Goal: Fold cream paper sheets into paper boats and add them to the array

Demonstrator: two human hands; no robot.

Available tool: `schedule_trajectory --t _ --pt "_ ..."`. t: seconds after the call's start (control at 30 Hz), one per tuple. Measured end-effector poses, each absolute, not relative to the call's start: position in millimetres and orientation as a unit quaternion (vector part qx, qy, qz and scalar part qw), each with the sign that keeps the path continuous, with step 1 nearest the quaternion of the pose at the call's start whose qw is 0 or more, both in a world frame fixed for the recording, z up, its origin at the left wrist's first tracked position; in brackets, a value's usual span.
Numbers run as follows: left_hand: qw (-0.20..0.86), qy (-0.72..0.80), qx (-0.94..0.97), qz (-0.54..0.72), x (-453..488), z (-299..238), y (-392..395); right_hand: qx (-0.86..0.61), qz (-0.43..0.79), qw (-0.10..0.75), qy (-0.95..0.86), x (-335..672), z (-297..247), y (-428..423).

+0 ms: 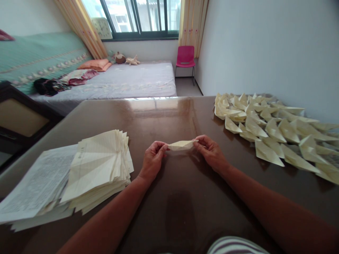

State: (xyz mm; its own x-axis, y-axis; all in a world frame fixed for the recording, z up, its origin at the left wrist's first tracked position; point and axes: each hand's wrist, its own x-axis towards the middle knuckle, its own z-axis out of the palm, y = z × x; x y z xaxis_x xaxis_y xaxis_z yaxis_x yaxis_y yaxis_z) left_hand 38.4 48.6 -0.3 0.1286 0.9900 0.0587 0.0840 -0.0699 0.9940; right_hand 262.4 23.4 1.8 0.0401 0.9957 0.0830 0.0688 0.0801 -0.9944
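A cream folded paper boat (182,145) is stretched level between my two hands, just over the brown table. Its left tip is pinched by my left hand (154,157), thumb against fingers. On the other end, my right hand (209,150) grips the right tip the same way. To the left lies a thick stack of cream paper sheets (97,165), the top one showing crease lines. Several finished paper boats (275,132) sit crowded together on the right side.
The glossy brown table (169,116) reflects the window. Printed white sheets (42,180) lie left of the cream stack. Beyond the table are a bed (143,79) and a pink chair (185,56). A dark wooden chair (23,116) stands at the left edge, a white wall (265,49) at the right.
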Motion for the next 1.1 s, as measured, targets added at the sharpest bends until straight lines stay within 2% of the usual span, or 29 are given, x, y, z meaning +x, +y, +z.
schedule_trajectory --t 0.17,0.47,0.73,0.97,1.1 --pt "0.455 0.468 0.647 0.395 37.9 -1.0 46.3 -0.51 0.486 0.511 -0.493 263.5 3.7 25.3" --pt "0.319 0.425 0.785 0.318 47.2 9.8 28.3 -0.518 0.392 0.431 -0.626 251.4 11.8 6.2" --pt "0.434 0.456 0.712 0.311 43.5 13.8 37.4 -0.489 0.421 0.432 -0.63 252.1 16.3 6.3" --pt "0.454 0.46 0.689 0.327 44.1 13.7 34.5 -0.458 0.527 0.462 -0.546 250.4 14.1 9.9" --pt "0.446 0.459 0.696 0.326 46.4 15.4 30.7 -0.426 0.596 0.434 -0.525 247.4 14.8 9.8"
